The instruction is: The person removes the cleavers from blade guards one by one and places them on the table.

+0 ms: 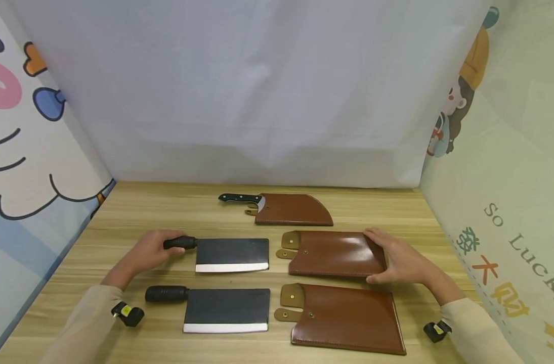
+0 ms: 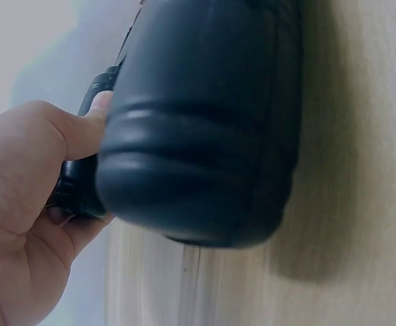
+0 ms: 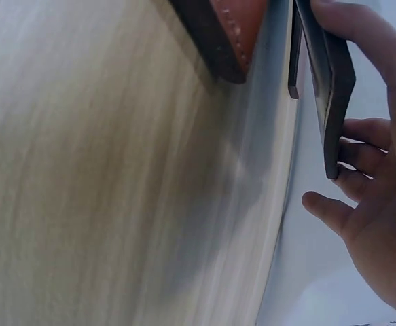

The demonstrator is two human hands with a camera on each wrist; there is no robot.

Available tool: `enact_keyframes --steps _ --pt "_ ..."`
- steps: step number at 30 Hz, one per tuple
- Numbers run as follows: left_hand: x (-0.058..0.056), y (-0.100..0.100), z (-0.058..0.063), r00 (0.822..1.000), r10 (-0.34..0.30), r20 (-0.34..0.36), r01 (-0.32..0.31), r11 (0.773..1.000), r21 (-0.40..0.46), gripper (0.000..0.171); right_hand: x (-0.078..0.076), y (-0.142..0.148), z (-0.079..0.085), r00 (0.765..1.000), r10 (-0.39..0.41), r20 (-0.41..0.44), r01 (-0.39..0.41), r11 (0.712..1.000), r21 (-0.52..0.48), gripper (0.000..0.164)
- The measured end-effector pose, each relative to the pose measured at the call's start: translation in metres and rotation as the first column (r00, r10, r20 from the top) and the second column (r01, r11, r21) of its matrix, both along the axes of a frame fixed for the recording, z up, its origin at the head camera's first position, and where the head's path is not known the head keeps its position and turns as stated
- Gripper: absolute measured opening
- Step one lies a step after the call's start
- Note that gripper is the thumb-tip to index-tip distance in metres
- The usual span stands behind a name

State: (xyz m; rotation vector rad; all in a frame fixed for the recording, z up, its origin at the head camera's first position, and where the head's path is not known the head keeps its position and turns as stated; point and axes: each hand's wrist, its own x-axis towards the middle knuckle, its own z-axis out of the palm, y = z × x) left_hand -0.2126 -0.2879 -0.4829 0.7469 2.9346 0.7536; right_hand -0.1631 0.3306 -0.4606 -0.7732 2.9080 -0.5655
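Note:
My left hand [image 1: 155, 248] grips the black handle of a cleaver [image 1: 232, 254] in the middle row, its dark blade pointing right with the bright edge toward me. In the left wrist view, thumb and fingers wrap that handle [image 2: 82, 183]. My right hand [image 1: 397, 260] holds the right end of a brown leather sheath [image 1: 336, 253], thumb at the near edge and fingers at the far edge. The sheath's open strap end faces the blade tip, a small gap between them. The right wrist view shows the sheath's end [image 3: 339, 95] between thumb and fingers.
Nearer me lie a second cleaver [image 1: 227, 309] and a second brown sheath [image 1: 349, 318], apart. At the back, a knife with a riveted black handle [image 1: 240, 198] sits in a curved brown sheath [image 1: 295, 208]. A white backdrop [image 1: 267, 101] rises behind the wooden table [image 1: 167, 202].

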Motion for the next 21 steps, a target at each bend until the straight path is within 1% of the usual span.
enact_keyframes --steps 5,11,16,21 --pt "-0.003 -0.002 -0.007 1.000 -0.026 0.000 0.026 1.000 0.014 0.040 -0.003 0.000 -0.007 1.000 0.007 0.008 -0.007 1.000 -0.001 0.115" --pt "-0.004 -0.003 -0.012 0.999 -0.032 -0.005 0.032 0.999 0.014 0.040 -0.005 0.003 -0.015 1.000 0.004 0.017 -0.004 1.000 -0.006 0.115" --pt "-0.004 -0.003 -0.014 0.999 -0.037 0.006 0.037 0.999 0.004 0.042 -0.003 0.005 -0.020 0.999 -0.009 0.036 0.009 1.000 0.002 0.115" --pt "-0.004 -0.003 -0.014 0.999 -0.036 0.006 0.036 0.999 0.011 0.041 -0.002 0.006 -0.024 0.999 -0.013 0.050 0.013 1.000 0.016 0.117"
